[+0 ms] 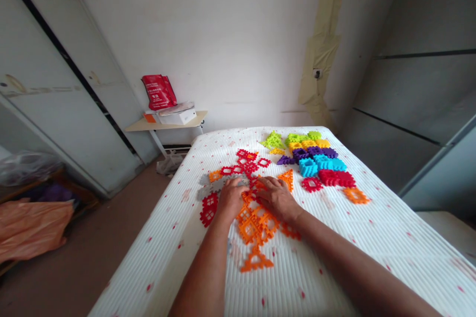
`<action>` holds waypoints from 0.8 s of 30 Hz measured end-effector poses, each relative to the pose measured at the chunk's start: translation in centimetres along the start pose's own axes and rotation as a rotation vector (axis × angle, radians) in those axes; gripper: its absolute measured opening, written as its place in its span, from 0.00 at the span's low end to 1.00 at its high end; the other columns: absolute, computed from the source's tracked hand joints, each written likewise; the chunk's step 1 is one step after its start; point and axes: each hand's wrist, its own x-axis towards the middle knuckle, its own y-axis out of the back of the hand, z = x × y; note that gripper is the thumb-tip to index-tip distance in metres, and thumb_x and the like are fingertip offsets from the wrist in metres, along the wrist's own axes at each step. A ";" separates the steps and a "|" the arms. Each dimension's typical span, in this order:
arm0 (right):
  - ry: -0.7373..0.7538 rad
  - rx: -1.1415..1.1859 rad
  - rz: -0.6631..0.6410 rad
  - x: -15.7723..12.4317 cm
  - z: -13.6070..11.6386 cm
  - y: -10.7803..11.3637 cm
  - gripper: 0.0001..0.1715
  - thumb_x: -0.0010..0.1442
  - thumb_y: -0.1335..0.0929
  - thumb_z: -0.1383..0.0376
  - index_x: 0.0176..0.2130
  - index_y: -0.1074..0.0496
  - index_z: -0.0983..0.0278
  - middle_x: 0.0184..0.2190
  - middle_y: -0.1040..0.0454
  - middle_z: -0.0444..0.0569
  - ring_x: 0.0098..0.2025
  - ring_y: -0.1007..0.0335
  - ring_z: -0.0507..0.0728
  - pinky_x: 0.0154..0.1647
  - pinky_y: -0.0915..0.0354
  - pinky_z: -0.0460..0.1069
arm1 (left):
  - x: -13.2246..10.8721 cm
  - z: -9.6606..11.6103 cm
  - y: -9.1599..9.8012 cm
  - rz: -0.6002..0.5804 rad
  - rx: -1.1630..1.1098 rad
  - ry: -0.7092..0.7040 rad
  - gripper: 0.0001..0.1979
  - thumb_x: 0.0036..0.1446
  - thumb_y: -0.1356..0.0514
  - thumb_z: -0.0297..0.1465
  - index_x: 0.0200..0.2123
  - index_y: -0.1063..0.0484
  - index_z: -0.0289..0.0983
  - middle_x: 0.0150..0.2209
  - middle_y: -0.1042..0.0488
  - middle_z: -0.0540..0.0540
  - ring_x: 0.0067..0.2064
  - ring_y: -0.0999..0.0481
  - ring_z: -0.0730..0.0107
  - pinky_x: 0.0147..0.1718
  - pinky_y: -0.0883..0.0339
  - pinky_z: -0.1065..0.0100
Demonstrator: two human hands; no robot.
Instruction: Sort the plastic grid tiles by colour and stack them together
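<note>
My left hand (231, 199) rests over grey building pieces (207, 191) and red ones, its thumb apart from its fingers. Close beside it, my right hand (279, 199) lies with fingers spread over red and orange pieces. Neither hand shows anything clearly gripped, though what lies under the fingertips is hidden. Orange lattice pieces (250, 230) are heaped nearest me, with an orange triangle (256, 260) in front. Red window-like pieces (208, 208) sit left of my left hand. Beyond the hands spread more red square frames (238, 169). Another orange triangle (287, 178) stands past my right hand.
Rows of green (296, 137), yellow (308, 144), purple (315, 152), blue (322, 164) and red pieces (336, 178) line the far right of the patterned white bed cover (345, 247). A small table (201, 116) holds a red bag (158, 92). Cabinets flank both sides.
</note>
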 end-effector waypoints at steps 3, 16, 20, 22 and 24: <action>-0.012 -0.008 -0.003 -0.3 0.3 0.1 0.16 0.64 0.40 0.58 0.45 0.26 0.56 0.60 0.43 0.52 0.59 0.52 0.62 0.52 0.51 0.59 | 0.1 -0.1 -0.1 0.008 -0.023 0.041 0.24 0.45 0.49 0.12 0.39 0.23 0.39 0.50 0.30 0.43 0.52 0.35 0.64 0.54 0.42 0.61; 0.031 -0.004 0.033 -0.6 0.7 -0.6 0.19 0.65 0.42 0.55 0.44 0.27 0.57 0.53 0.34 0.51 0.54 0.45 0.60 0.49 0.50 0.56 | 0.0 -0.2 -0.4 0.020 -0.067 0.045 0.21 0.46 0.49 0.13 0.36 0.23 0.37 0.46 0.29 0.43 0.51 0.34 0.65 0.54 0.42 0.62; 0.039 -0.001 0.039 -0.7 0.5 -0.4 0.19 0.66 0.43 0.55 0.47 0.29 0.56 0.52 0.33 0.51 0.54 0.44 0.60 0.50 0.50 0.56 | 0.1 -0.2 -0.5 0.037 -0.086 0.034 0.23 0.46 0.50 0.13 0.37 0.23 0.38 0.46 0.28 0.45 0.50 0.33 0.67 0.54 0.42 0.62; 0.044 0.003 0.037 -0.7 0.4 -0.2 0.19 0.66 0.43 0.55 0.47 0.29 0.56 0.52 0.33 0.51 0.54 0.44 0.59 0.50 0.50 0.56 | 0.1 -0.2 -0.5 0.052 -0.091 0.025 0.24 0.46 0.51 0.12 0.38 0.24 0.39 0.45 0.28 0.46 0.50 0.33 0.67 0.54 0.41 0.62; 0.050 0.009 0.037 -0.7 0.3 -0.1 0.19 0.66 0.43 0.56 0.47 0.29 0.57 0.52 0.32 0.51 0.54 0.43 0.59 0.49 0.49 0.55 | 0.1 -0.2 -0.5 0.071 -0.097 0.021 0.25 0.45 0.51 0.11 0.38 0.24 0.39 0.44 0.27 0.46 0.49 0.32 0.68 0.54 0.41 0.62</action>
